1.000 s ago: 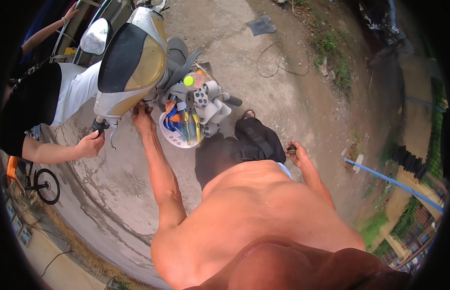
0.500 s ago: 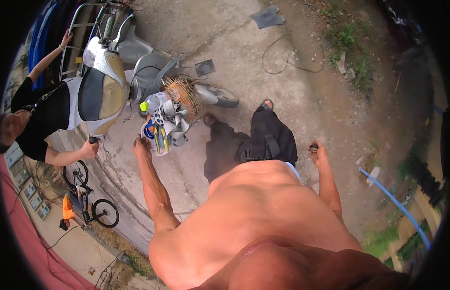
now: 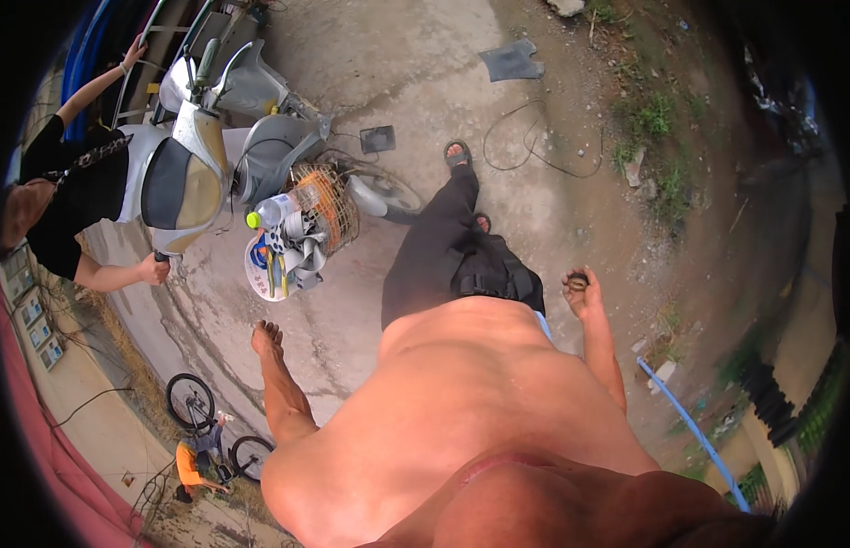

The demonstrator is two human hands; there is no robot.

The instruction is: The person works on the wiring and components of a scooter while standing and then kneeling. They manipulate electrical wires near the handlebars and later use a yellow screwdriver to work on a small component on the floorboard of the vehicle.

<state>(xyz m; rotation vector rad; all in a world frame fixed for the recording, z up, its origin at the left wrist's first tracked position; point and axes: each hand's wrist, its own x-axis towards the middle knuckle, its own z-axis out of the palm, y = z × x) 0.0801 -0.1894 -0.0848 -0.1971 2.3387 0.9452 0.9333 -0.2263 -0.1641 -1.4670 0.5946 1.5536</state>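
My left hand (image 3: 267,338) hangs by my side, fingers loosely bent and somewhat apart, with nothing visible in it. Ahead of it is a white bucket (image 3: 261,281) holding yellow-handled tools (image 3: 277,274) and grey parts (image 3: 306,260). A clear plastic bottle (image 3: 277,210) with a green cap lies beside a wire basket (image 3: 338,215), partly orange inside. At my right side, my right hand (image 3: 585,297) is closed around a small dark ring (image 3: 578,281) that looks like a roll of tape. Both hands are apart from the bucket.
A person (image 3: 92,173) in black grips a partly stripped scooter (image 3: 192,164) on the left. Farther off, someone in orange (image 3: 189,464) is by a bicycle (image 3: 189,402). A loose cable (image 3: 512,167), dark mat (image 3: 512,60) and blue pipe (image 3: 690,427) lie on the ground.
I have stepped, one foot now farther forward. My left hand has moved away from the bucket. The ring in my right hand shows more clearly, and the bicycle appears lower in view.
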